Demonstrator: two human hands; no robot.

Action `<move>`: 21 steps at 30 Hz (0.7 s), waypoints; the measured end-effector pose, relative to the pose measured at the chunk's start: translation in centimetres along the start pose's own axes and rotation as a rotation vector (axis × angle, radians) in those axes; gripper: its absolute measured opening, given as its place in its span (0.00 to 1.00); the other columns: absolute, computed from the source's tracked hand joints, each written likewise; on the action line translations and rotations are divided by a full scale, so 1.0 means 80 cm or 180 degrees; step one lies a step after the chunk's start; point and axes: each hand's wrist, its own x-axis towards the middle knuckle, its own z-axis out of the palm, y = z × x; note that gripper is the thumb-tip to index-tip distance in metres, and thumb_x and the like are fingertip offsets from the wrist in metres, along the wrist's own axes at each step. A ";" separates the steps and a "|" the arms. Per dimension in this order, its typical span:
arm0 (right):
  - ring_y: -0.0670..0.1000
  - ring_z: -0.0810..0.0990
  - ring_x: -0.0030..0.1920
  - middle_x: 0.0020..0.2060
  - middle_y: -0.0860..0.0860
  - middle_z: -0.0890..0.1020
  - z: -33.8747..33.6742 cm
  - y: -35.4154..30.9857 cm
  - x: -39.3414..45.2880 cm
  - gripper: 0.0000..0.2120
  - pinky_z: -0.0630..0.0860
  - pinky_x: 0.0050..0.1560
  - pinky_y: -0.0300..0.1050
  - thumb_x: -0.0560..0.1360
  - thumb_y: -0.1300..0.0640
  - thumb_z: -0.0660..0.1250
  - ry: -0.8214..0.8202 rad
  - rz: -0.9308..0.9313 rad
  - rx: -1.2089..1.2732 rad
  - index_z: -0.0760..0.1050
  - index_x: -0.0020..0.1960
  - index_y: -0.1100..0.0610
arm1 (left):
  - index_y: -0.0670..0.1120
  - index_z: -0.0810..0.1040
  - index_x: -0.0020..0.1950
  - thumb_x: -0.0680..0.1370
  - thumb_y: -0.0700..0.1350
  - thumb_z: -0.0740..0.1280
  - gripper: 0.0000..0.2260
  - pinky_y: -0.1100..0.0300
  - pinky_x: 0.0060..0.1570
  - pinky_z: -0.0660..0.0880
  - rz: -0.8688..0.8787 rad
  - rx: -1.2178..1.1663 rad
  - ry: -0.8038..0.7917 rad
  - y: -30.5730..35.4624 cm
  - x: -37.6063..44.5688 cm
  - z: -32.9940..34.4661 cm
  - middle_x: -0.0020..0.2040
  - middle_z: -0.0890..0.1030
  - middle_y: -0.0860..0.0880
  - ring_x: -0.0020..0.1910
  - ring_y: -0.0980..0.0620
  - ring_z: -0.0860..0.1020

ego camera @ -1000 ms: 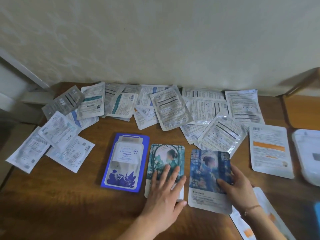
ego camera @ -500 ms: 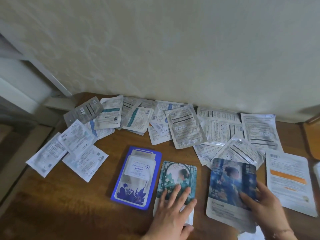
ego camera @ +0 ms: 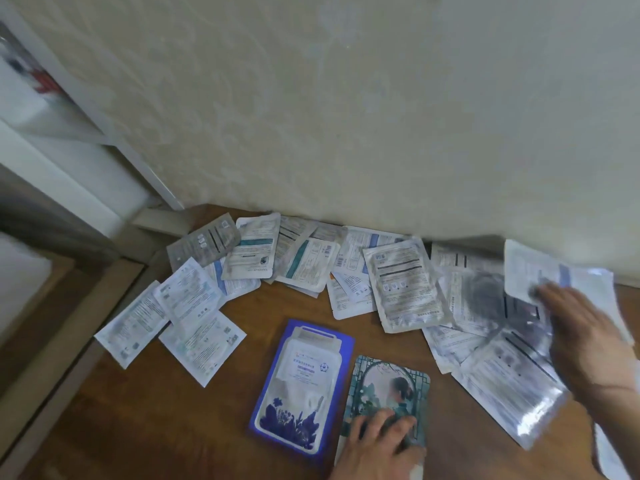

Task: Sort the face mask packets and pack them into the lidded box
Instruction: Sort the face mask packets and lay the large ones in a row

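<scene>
At the bottom of the frame the left hand (ego camera: 379, 441) lies with fingers spread flat on the teal illustrated packet (ego camera: 388, 396), probably pinning it so the sorted row stays put. Beside it, to the left, rests the blue packet (ego camera: 303, 388) with a jar outline and flowers; its label is too small to read. At the right edge the right hand (ego camera: 585, 341) reaches into the heap, blurred, its fingertips seemingly pinching a white packet (ego camera: 540, 268) lifted off the pile; I cannot be sure of the grip. Silver and white packets (ego camera: 401, 282) fan face down along the wall across the wooden tabletop (ego camera: 156, 420), their print illegible. The lidded box is out of sight.
</scene>
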 end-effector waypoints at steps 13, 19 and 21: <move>0.56 0.69 0.69 0.65 0.56 0.76 0.045 -0.163 0.004 0.25 0.67 0.68 0.54 0.77 0.42 0.55 0.0153 -0.0587 0.1228 0.76 0.63 0.59 | 0.49 0.66 0.75 0.80 0.53 0.64 0.24 0.51 0.71 0.61 -0.1099 -0.0056 0.0458 -0.177 0.087 -0.341 0.76 0.65 0.50 0.74 0.48 0.62; 0.46 0.77 0.55 0.55 0.43 0.78 0.064 -0.261 -0.006 0.22 0.75 0.56 0.44 0.76 0.41 0.59 -0.0134 -0.0512 0.2026 0.79 0.59 0.55 | 0.47 0.70 0.73 0.76 0.55 0.70 0.27 0.49 0.70 0.64 -0.0489 -0.0123 0.0515 -0.194 0.074 -0.321 0.75 0.68 0.49 0.73 0.47 0.67; 0.45 0.80 0.49 0.52 0.44 0.79 0.073 -0.281 -0.005 0.17 0.77 0.52 0.41 0.77 0.45 0.64 -0.0354 -0.0401 0.2144 0.79 0.58 0.55 | 0.44 0.80 0.62 0.73 0.47 0.75 0.19 0.47 0.59 0.76 -0.0297 -0.0064 0.0820 -0.197 0.075 -0.319 0.64 0.80 0.46 0.62 0.45 0.78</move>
